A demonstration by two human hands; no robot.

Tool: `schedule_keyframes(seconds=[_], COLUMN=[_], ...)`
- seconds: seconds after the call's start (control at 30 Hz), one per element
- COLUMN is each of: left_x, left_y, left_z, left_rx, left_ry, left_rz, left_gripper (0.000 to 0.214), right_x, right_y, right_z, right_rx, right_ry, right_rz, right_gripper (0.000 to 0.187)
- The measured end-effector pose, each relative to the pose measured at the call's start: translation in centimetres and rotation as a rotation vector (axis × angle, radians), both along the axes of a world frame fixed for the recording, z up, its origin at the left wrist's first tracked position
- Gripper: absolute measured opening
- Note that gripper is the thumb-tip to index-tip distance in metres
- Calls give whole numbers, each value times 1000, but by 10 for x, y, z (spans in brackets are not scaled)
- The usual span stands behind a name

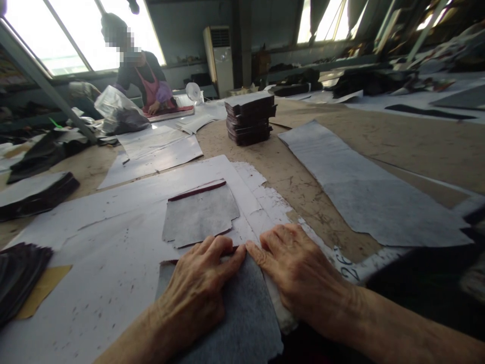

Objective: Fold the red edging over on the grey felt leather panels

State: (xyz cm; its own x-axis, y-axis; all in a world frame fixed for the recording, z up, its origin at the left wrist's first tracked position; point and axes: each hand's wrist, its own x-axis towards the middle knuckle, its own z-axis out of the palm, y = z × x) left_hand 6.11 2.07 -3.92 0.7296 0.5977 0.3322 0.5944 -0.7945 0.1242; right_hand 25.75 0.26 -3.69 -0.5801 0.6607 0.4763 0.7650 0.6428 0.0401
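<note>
My left hand (pixel 202 285) and my right hand (pixel 297 268) lie side by side on a grey felt-like piece (pixel 242 313) at the near table edge, fingertips pressing along its top edge. Both hands have fingers stretched out and flat, holding nothing. Just beyond them lies a second grey cut piece (pixel 199 215) with a dark red strip along its top edge. Both pieces rest on white paper sheets (pixel 113 242).
A stack of dark cut pieces (pixel 250 119) stands mid-table. A long grey sheet (pixel 364 187) lies to the right. Dark piles (pixel 18 278) sit at the left edge. Another person (pixel 140 76) works at the far left beside a plastic bag (pixel 117 111).
</note>
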Motion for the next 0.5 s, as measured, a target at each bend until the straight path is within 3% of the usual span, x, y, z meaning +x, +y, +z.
schedule_keyframes(seconds=[0.23, 0.37, 0.5], left_x=[-15, -51, -84], left_y=[-1, -3, -8], left_z=[4, 15, 14], left_rx=[78, 61, 67], left_ry=[-172, -223, -156], left_rz=[67, 191, 292], left_gripper=[56, 42, 42], right_x=[0, 10, 17], right_y=[-3, 3, 13], right_z=[-1, -7, -10], right_rx=[70, 21, -60], right_ry=[-86, 88, 271], right_rz=[-3, 56, 117], right_gripper=[32, 36, 30])
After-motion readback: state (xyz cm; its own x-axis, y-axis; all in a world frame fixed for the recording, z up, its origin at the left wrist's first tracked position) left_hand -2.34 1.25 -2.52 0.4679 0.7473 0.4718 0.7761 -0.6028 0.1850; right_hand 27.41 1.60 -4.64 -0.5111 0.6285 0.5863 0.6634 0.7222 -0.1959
